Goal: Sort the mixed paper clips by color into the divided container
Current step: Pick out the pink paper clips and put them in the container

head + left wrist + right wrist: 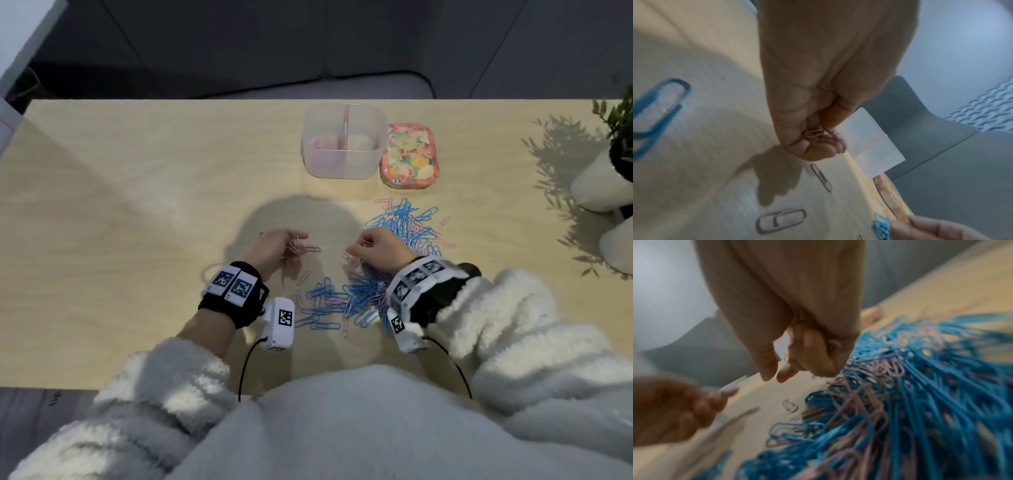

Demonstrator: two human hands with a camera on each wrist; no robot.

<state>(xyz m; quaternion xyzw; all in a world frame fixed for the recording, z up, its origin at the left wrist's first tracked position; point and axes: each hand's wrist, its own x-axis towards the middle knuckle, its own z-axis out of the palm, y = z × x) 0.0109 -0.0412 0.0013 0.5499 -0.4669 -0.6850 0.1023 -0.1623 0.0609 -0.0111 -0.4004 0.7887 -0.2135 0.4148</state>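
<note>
A pile of blue and pink paper clips [407, 228] spreads over the wooden table [137, 205], with a second patch [352, 298] between my wrists. My left hand [294, 241] grips a small bunch of pink clips [816, 134] in curled fingers, left of the pile. At the pile's left edge my right hand [356, 248] has its fingers curled, thumb and forefinger [783, 376] nearly together around a thin pink clip [786, 356]; that view is blurred. The clear divided container [344, 164] stands farther back, with pink clips in its left compartment.
A floral lid [409, 156] lies right of the container. Two white plant pots [603, 186] stand at the right edge. Loose pink clips [303, 277] and a blue clip [659, 104] lie near my left hand. A grey chair [325, 85] sits behind the table.
</note>
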